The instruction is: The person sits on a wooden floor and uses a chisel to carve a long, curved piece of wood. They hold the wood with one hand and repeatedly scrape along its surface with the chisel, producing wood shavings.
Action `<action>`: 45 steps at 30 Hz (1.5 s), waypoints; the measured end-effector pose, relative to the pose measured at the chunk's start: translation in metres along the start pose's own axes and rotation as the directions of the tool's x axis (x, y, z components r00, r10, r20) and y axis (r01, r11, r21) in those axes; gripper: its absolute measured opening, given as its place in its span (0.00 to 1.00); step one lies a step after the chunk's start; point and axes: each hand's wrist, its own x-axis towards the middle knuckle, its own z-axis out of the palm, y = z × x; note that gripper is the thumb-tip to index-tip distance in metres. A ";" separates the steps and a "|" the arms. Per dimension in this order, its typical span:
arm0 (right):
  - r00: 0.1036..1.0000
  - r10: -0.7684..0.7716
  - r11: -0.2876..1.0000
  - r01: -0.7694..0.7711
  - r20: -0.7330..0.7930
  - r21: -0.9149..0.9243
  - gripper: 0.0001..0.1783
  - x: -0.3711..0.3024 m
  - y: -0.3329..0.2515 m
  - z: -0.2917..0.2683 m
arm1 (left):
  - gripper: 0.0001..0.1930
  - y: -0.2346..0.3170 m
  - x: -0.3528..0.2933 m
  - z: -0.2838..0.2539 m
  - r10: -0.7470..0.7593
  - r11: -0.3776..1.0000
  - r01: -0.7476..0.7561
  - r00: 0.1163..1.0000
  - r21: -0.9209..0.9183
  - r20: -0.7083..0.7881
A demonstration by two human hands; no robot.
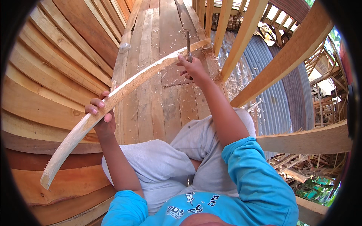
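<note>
Curved piece: a long, pale, curved strip of rough-hewn wood (113,98) runs from the lower left up to the upper middle, held in the air above the plank floor; its upper edge looks freshly cut and ragged, and its far tip rests near a slanted post.
Left hand: the left hand (100,113) grips the strip about a third of the way up from its near end, fingers curled over the top edge and pressed together, thumb underneath.
Right hand: the right hand (193,67) is closed in a fist round the handle of a long, narrow, dark metal blade (187,41), fingers wrapped tight; the knuckles sit just beside the strip's upper part.
Blade: it stands almost upright above the fist, crossing the strip close to its far end; whether the edge touches the wood cannot be told.
Floor: worn brown wooden floorboards (158,101) stretch away under the strip, scattered with pale wood shavings (170,41).
Left side: broad curved reddish-brown planks (49,75) rise like a hull wall.
Right side: pale slanted timber posts (290,52) stand in front of grey corrugated metal sheeting (279,94).
Person: seated, in grey shorts (169,162) and a bright blue shirt (256,180), knees beneath the strip.
</note>
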 end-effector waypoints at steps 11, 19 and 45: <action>0.995 0.093 0.955 -0.082 -0.027 0.284 0.24 -0.024 -0.006 0.017 | 0.22 -0.042 -0.003 0.040 0.015 0.956 -0.080 0.974 0.283 0.224; 0.992 -0.081 0.956 0.105 -0.099 0.273 0.25 -0.020 -0.004 0.011 | 0.20 -0.038 0.004 0.063 0.036 0.923 -0.165 0.936 0.348 0.350; 0.987 -0.089 0.954 0.124 -0.135 0.274 0.17 -0.023 -0.005 0.029 | 0.19 -0.048 0.000 0.063 0.000 0.966 -0.064 0.969 0.250 0.247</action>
